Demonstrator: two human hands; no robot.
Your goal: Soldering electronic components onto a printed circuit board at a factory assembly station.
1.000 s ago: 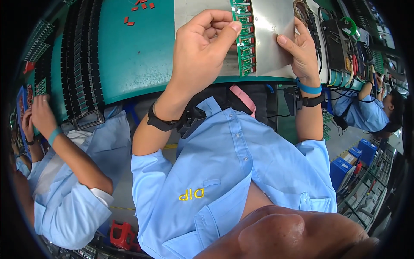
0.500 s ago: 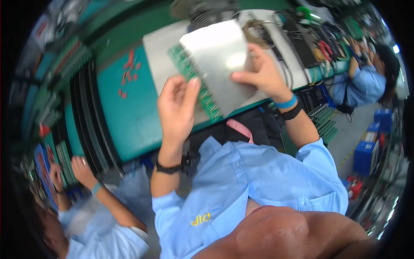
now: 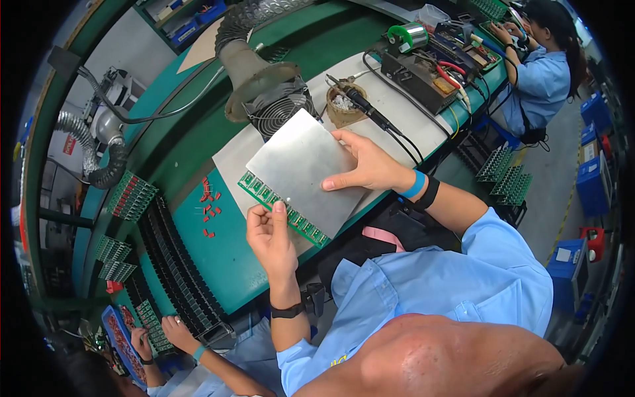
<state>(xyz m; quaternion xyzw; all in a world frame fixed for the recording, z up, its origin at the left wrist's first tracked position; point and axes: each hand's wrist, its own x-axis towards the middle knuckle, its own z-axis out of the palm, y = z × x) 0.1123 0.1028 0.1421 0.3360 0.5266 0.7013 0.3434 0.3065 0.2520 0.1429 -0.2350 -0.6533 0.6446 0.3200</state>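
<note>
A flat silvery metal plate (image 3: 301,155) lies over a green circuit board panel (image 3: 301,225), whose row of small components shows along the plate's near-left edge. My left hand (image 3: 272,243) pinches that exposed board edge between thumb and bent fingers. On the opposite side, my right hand (image 3: 370,165) grips the plate, thumb flat on top and fingers at its far edge. Both are held above the white sheet (image 3: 231,155) on the bench. Whatever lies under the plate is hidden.
Beyond stand a fan with a duct hood (image 3: 261,86), a soldering iron (image 3: 370,109) over a tip-cleaner pot (image 3: 344,106), and a solder spool (image 3: 409,36). Red components (image 3: 210,205) lie left, beside black racks (image 3: 178,264). Co-workers' hands (image 3: 173,334) work at lower left and upper right.
The view has shifted, bringing more of the bench's far side into sight. Both hands keep hold of the board and plate, which now sit lower and slightly left in the picture.
</note>
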